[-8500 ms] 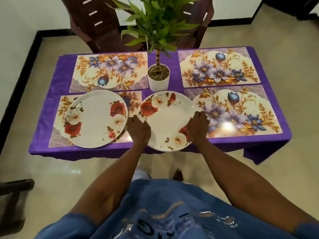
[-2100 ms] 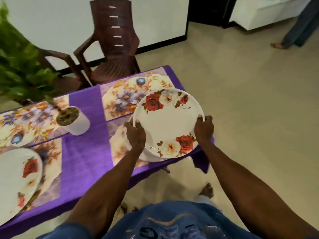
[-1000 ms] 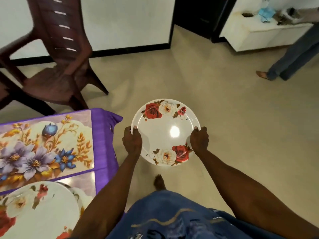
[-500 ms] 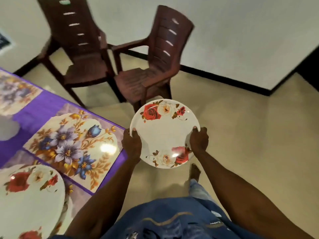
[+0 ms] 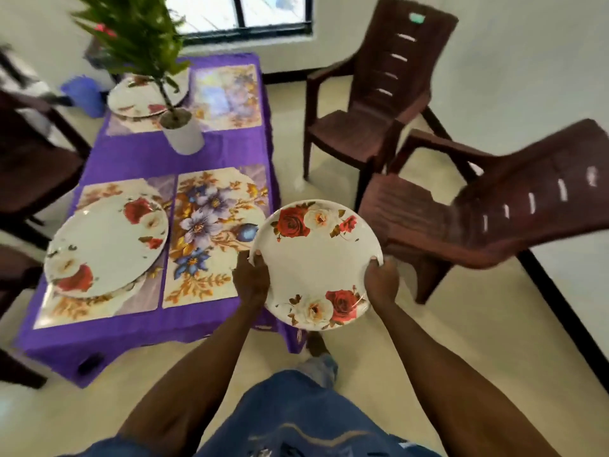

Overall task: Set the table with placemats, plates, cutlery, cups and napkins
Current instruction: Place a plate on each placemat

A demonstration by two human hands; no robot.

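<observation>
I carry a white plate with red and cream roses (image 5: 316,262) in front of me, off the table's right corner. My left hand (image 5: 252,280) grips its left rim and my right hand (image 5: 382,280) grips its right rim. The purple-covered table (image 5: 138,334) lies to my left with several floral placemats. The near right placemat (image 5: 211,232) is bare. A matching plate (image 5: 105,245) sits on the near left placemat. Another plate (image 5: 141,97) lies on the far left placemat, partly hidden by the plant. The far right placemat (image 5: 227,97) is bare.
A potted plant in a white pot (image 5: 183,133) stands mid-table. Two brown plastic chairs (image 5: 379,94) (image 5: 494,212) stand on the right, close to the plate. Dark chairs (image 5: 29,166) line the left side. A blue object (image 5: 84,94) sits on the floor beyond the table.
I have walked around the table's corner with the plate, so the table now stretches away from me on the left. Both hands keep the same hold on the rim.
</observation>
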